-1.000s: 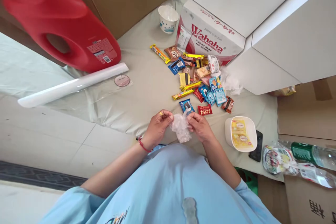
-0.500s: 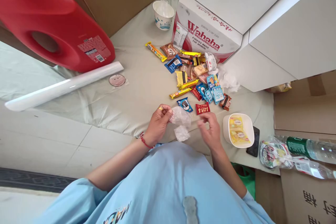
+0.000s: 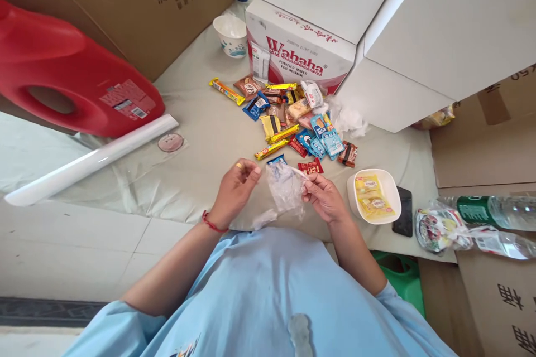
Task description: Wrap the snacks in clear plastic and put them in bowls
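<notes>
A crinkled clear plastic bag hangs in front of my shirt, its upper right edge pinched between the thumb and fingers of my right hand. To the left of the bag is my left hand, fingers loosely bent and thumb apart, with nothing visible in it. Another crumpled piece of clear plastic lies below, close to the shirt. Just beyond the bag are a blue snack packet, partly covered by it, and a red packet.
Several wrapped snacks lie heaped before a Wahaba-style water carton marked "Wahaha". Right of me stand a white tub with yellow packets, a phone and bottles. Leftward are a white roll and red jug.
The plastic bag has passed from my left hand to my right, which now grips its edge. My left hand has drawn away leftward. The view has shifted slightly.
</notes>
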